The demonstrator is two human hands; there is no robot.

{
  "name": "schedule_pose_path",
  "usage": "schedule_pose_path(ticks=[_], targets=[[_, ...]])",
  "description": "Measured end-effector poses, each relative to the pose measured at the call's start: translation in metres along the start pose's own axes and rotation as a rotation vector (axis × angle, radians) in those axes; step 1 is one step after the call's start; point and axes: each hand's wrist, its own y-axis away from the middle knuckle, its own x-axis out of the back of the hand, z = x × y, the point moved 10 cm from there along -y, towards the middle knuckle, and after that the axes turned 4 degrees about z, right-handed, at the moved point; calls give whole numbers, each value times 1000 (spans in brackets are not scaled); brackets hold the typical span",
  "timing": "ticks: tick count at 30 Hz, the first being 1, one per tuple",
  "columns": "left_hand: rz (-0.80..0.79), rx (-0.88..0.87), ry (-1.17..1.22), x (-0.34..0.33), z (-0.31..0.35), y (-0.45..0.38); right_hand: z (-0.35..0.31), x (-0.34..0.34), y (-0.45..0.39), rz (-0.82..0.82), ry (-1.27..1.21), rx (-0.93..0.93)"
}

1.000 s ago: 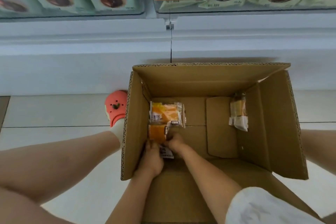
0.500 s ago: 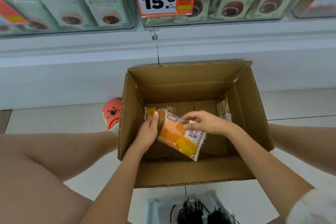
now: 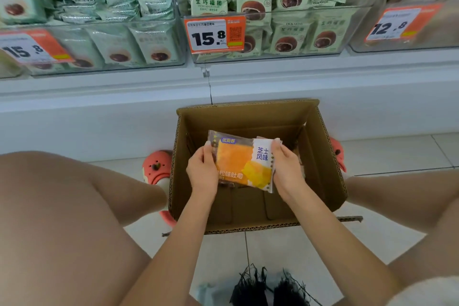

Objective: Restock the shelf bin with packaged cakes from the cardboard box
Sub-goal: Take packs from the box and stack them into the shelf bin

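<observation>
An open cardboard box stands on the floor against the shelf base. Above its opening I hold a stack of orange and white packaged cakes. My left hand grips the stack's left edge, and my right hand grips its right edge. The top pack faces up with its label showing. The packs underneath are mostly hidden, and so is the box floor below them. Clear shelf bins sit above the box.
The bins hold pale green packs with brown round cakes. Orange price tags hang on the bin fronts. My bare knees flank the box, with red shoes on either side. Black fringe lies at the bottom edge.
Both hands have lifted the cake packs out of the box bottom and squared them level above the opening. The view has tilted up, showing the shelf bins.
</observation>
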Motion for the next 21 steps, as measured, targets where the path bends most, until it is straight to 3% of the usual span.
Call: schedule_pose_path(ticks=[4,8,12,17,21], targets=[[116,-183,-135,15,32,11,-11,-1,7,15,-72,11],[119,-516,-435,17,80,22,-44,6,15,25,-59,52],[216,-741,-460,21,141,25,-107,-2,27,-110,12,119],[410,-1014,-458,33,262,27,-222,-12,52,-156,148,341],[633,-1197,-371,67,373,33,-363,3,82,-79,118,674]])
